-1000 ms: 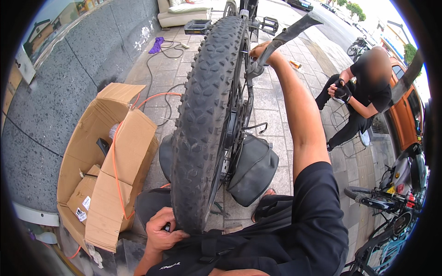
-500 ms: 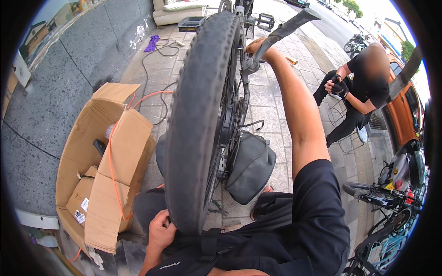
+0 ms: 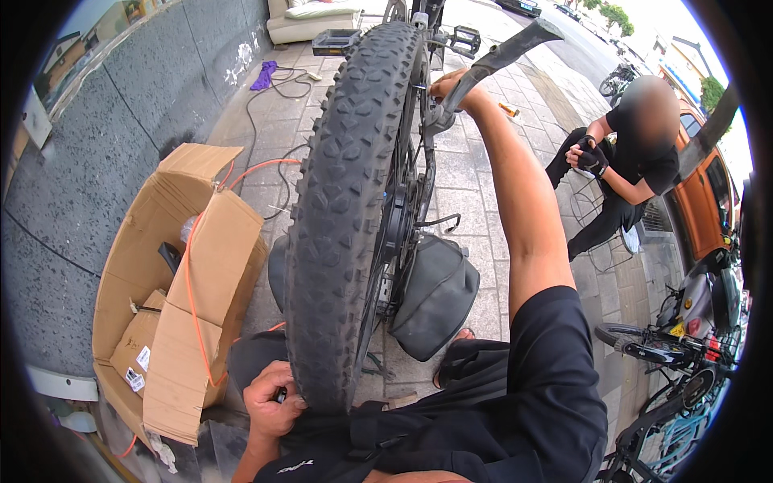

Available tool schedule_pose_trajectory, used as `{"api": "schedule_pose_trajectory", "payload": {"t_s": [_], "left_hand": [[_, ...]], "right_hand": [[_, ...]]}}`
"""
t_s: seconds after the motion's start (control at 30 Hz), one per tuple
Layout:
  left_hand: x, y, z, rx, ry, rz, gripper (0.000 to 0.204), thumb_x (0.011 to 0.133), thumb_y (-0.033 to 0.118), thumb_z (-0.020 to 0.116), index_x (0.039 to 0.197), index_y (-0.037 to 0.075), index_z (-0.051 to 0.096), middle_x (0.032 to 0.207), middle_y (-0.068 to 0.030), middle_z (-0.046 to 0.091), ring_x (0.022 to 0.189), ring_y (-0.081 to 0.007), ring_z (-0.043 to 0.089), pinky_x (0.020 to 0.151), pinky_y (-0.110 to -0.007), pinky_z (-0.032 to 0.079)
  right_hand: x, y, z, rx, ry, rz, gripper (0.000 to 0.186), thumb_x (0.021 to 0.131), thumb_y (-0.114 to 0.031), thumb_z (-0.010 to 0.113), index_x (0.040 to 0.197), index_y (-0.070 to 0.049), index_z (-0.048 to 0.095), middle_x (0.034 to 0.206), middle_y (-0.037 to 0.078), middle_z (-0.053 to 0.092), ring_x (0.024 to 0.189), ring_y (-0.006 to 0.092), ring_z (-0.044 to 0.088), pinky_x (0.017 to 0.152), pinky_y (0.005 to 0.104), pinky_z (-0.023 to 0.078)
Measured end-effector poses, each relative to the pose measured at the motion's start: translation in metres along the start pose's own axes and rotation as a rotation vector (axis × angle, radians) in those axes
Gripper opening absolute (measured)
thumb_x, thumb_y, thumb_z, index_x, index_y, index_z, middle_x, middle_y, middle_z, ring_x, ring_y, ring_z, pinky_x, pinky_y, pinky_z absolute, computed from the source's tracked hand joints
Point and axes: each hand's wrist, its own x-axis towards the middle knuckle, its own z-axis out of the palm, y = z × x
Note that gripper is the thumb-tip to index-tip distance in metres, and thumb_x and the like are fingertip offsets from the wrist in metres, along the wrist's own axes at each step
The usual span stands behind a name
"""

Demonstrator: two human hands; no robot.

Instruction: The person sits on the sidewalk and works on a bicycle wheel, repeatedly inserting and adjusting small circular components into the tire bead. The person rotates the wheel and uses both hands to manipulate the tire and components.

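Note:
A bicycle's fat, knobbly tyre (image 3: 342, 185) stands upright in front of me, its tread blocks sharply visible. Beside the lower left of the tyre is my left hand (image 3: 272, 402), fingers curled round a small dark object (image 3: 280, 394) I cannot make out. My right arm reaches along the wheel's right side. There my right hand (image 3: 455, 85) is bent in against the bicycle frame, partly behind the thick black kickstand (image 3: 503, 60); what its fingers grip is hidden. A wide dark padded saddle-like shape (image 3: 435, 298) lies low beside the wheel.
An open cardboard box (image 3: 201, 282) stands left, with an orange hose (image 3: 192, 298) across it. A cable and purple cloth (image 3: 263, 76) lie on the paving near the wall. At right, a person (image 3: 624, 157) sits with hands together; parked bikes (image 3: 684, 346) stand nearer.
The tyre's tread was smeared by spinning and now shows crisply, so the wheel has slowed or stopped. My left hand has shifted slightly, showing the dark object. The right hand stays at the frame.

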Motion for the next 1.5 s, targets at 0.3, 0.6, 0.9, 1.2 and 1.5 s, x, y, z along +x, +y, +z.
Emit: {"api": "schedule_pose_trajectory", "payload": {"t_s": [0.3,0.6,0.9,1.2,1.5], "left_hand": [[-0.007,0.003,0.006,0.155,-0.06,0.002,0.029,0.07,0.003,0.089,0.094,-0.001,0.073,0.094,-0.0093,0.07,0.069,-0.0112,0.055,0.065,-0.026,0.044],[-0.03,-0.027,0.015,0.353,-0.058,-0.258,0.019,0.08,-0.001,0.075,0.099,-0.001,0.073,0.091,-0.0054,0.068,0.068,-0.0099,0.056,0.064,-0.024,0.045],[-0.013,-0.017,-0.016,-0.136,0.044,-0.219,0.044,0.078,-0.004,0.08,0.12,-0.003,0.068,0.114,-0.014,0.069,0.066,-0.0052,0.053,0.062,-0.02,0.043],[-0.005,0.006,0.006,0.158,-0.077,-0.027,0.029,0.066,0.005,0.091,0.087,-0.002,0.071,0.079,-0.0042,0.061,0.07,-0.0157,0.054,0.062,-0.029,0.042],[-0.033,-0.025,0.003,0.295,-0.128,-0.33,0.022,0.078,0.0,0.078,0.1,-0.001,0.073,0.092,-0.004,0.067,0.058,-0.0056,0.048,0.056,-0.022,0.04]], "right_hand": [[-0.006,-0.001,-0.005,0.155,0.011,0.013,0.031,0.091,-0.03,0.069,0.107,-0.005,0.078,0.095,0.01,0.078,0.086,0.0217,0.076,0.084,0.0324,0.058],[0.0,0.015,0.003,0.057,0.065,-0.141,0.035,0.09,-0.032,0.071,0.105,-0.001,0.077,0.093,0.013,0.077,0.079,0.0194,0.075,0.079,0.0318,0.059],[-0.008,0.003,-0.009,0.236,-0.032,0.078,0.033,0.086,-0.031,0.074,0.108,-0.007,0.078,0.105,0.013,0.075,0.089,0.0244,0.074,0.068,0.0421,0.062],[-0.015,-0.005,-0.011,0.212,0.02,-0.001,0.03,0.089,-0.024,0.073,0.1,0.004,0.077,0.087,0.013,0.078,0.074,0.0173,0.074,0.073,0.0326,0.059],[-0.006,0.009,-0.005,0.048,0.033,-0.093,0.03,0.092,-0.027,0.071,0.105,0.0,0.077,0.091,0.012,0.078,0.078,0.0181,0.074,0.078,0.032,0.059]]}}
